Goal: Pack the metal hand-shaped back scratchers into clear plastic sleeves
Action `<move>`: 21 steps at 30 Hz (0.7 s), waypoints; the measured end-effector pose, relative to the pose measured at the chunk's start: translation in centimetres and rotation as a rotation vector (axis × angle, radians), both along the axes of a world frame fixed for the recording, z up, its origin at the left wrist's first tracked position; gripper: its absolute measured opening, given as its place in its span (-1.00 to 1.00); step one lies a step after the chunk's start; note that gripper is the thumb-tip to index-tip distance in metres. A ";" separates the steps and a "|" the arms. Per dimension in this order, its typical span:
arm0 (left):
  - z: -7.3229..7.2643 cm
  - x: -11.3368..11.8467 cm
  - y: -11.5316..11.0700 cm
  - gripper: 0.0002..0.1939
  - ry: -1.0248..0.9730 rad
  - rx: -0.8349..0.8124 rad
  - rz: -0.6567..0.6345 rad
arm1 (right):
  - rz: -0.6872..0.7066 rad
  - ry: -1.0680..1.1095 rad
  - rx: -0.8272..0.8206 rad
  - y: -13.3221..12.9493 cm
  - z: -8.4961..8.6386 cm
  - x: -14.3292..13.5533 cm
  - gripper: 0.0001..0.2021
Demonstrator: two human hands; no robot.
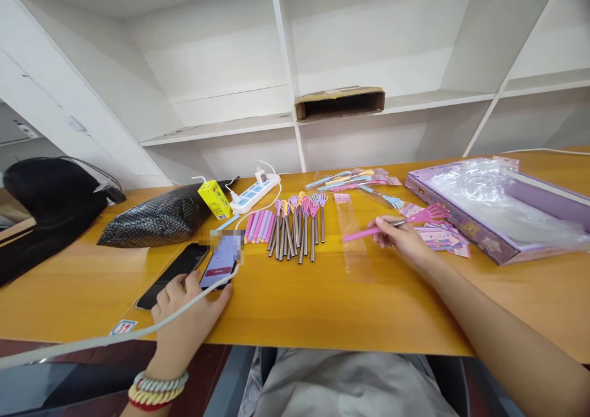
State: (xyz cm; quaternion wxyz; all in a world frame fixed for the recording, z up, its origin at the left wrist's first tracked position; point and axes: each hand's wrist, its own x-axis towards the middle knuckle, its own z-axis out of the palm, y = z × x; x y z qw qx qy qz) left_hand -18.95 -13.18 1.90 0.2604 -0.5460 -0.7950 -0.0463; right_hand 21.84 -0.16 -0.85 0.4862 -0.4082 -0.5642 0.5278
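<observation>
My right hand (394,235) is closed around the pink handle of a pink hand-shaped back scratcher (431,214), its claw end pointing right. Beneath the handle's tip lies a clear plastic sleeve (353,238), flat on the table. My left hand (187,312) has its thumb and fingers at the two sides of a lit smartphone (222,257). The screen's upper part is blurred out. Beside it is a dark phone or tablet (173,275). Several metal-stemmed scratcher heads (299,226) lie in the middle, next to pink and purple handles (260,226).
A white power strip (255,194), a yellow drink carton (214,199) and a black textured bag (154,220) sit at the back left. Bagged scratchers (359,178), printed cards (442,237) and a purple box (495,251) holding plastic lie right. A white cable (152,328) crosses my left hand.
</observation>
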 end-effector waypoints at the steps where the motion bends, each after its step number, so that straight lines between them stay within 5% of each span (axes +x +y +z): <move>1: -0.1 -0.3 0.0 -0.26 -0.006 -0.014 0.017 | 0.001 -0.007 0.000 0.0 0.0 0.0 -0.64; 21: 1.5 -2.6 6.3 -0.11 -0.277 -0.256 0.028 | -0.006 -0.065 0.020 -0.4 0.4 -0.1 -0.63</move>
